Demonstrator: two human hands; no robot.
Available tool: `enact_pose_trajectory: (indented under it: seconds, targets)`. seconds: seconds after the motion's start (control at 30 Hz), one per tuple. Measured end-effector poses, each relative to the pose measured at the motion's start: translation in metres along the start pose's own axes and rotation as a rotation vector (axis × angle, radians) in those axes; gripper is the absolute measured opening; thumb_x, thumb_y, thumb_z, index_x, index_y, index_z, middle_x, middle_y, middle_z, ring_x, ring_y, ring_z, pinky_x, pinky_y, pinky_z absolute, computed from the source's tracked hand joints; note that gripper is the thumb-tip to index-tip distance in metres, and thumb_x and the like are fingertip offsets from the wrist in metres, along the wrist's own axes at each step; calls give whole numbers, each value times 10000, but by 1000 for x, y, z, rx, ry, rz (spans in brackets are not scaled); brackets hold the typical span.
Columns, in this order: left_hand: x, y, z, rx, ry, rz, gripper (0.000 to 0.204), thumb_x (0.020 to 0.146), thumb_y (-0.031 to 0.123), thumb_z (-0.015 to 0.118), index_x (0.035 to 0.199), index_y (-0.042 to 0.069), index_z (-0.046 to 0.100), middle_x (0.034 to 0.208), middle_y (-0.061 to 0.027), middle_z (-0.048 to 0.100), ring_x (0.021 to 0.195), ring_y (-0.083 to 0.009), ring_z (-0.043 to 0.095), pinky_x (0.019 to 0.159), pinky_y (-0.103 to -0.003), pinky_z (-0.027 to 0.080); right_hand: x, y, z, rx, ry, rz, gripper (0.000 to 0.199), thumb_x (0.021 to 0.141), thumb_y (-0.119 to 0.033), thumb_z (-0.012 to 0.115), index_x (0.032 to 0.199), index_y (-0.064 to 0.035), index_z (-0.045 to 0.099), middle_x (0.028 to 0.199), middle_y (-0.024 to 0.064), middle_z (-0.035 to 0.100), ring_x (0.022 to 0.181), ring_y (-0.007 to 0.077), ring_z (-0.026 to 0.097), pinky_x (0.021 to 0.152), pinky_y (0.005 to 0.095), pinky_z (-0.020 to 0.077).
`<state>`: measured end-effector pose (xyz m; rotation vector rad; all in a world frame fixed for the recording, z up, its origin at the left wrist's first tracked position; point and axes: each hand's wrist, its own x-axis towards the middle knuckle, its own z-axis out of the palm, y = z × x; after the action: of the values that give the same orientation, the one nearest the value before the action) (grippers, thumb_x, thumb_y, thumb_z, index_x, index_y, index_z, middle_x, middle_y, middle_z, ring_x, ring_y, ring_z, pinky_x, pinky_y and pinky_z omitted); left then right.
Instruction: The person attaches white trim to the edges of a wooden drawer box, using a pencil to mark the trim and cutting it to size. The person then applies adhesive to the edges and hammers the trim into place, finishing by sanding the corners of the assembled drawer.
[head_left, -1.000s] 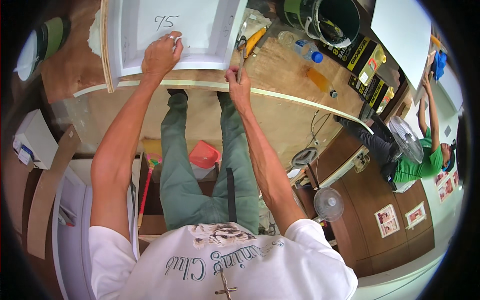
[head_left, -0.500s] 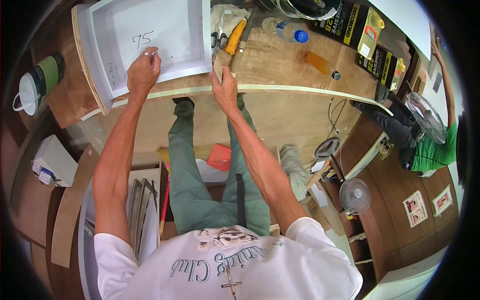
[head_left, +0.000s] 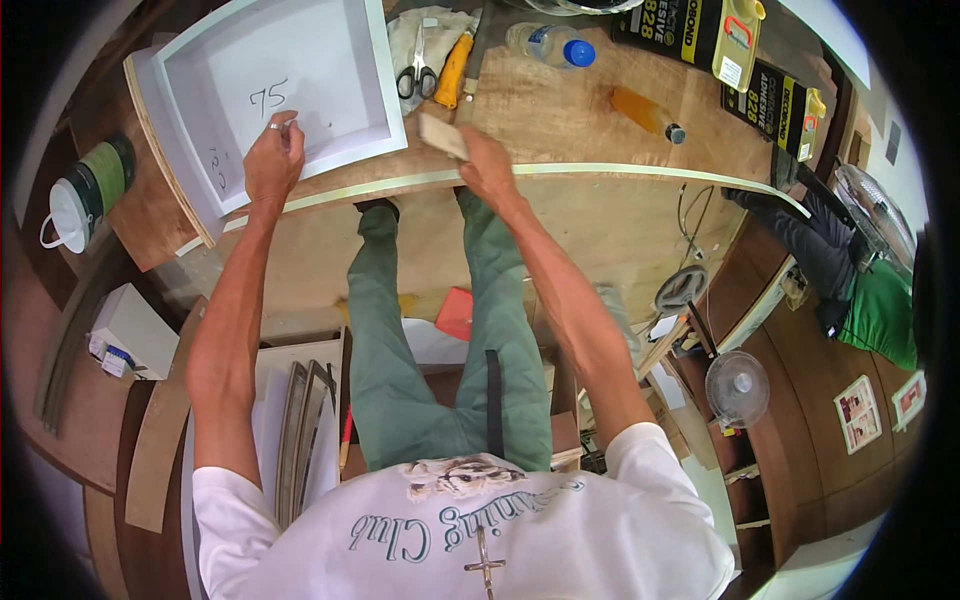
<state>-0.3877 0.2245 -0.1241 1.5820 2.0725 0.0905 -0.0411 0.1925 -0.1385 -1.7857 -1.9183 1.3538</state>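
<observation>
A shallow white box, like a drawer, stands at the left of the wooden bench, with handwritten figures on its floor. My left hand reaches over its near wall, with fingers curled together above the box floor. Whether anything small is pinched in them is hidden. To the right of the box's near corner, my right hand grips a small flat beige block, slightly blurred. The block is held just above or on the bench, apart from the box; I cannot tell whether it touches the bench.
Beyond my right hand lie black scissors, an orange-handled tool, a clear bottle and a bottle of amber liquid. Yellow-and-black cans stand farther right. A light edge strip borders the bench. Another person in green is at far right.
My right hand has moved right with the beige block, away from the box's near corner. My left hand stays at the box, fingers still curled. The whole view has shifted slightly.
</observation>
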Motion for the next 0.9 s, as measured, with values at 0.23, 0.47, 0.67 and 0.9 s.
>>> enact_pose_trajectory:
  seconds: [0.23, 0.47, 0.67, 0.9]
  targets:
    - [-2, -2, -6, 11, 41, -19, 223, 984, 242, 599, 1177, 160, 675, 846, -102, 743, 765, -296, 722, 693, -435, 559, 10, 48, -46, -251, 195, 131, 389, 714, 37, 696, 1083, -19, 588, 942, 247, 676, 925, 470, 658, 822, 533, 525]
    - [4, -2, 9, -31, 85, 81, 212, 944, 232, 624, 1125, 142, 686, 813, -154, 726, 775, -370, 713, 708, -483, 564, 30, 122, -70, -356, 376, -2, 549, 751, -57, 769, 1273, -74, 599, 1123, 179, 694, 842, 350, 699, 745, 445, 546]
    - [0, -2, -14, -107, 51, 44, 226, 939, 260, 635, 1108, 121, 691, 782, -127, 717, 764, -340, 714, 707, -454, 563, 28, 97, -67, -403, 227, 61, 657, 800, -164, 756, 1411, -142, 519, 1357, 118, 554, 1245, 336, 541, 1023, 548, 390]
    - [-5, -5, -29, -314, 73, 87, 211, 937, 199, 669, 1114, 86, 695, 830, -114, 718, 777, -281, 720, 716, -409, 567, 4, 40, -48, -320, 331, -3, 418, 890, -218, 708, 1278, -79, 635, 1264, 177, 637, 1167, 356, 603, 1021, 531, 412]
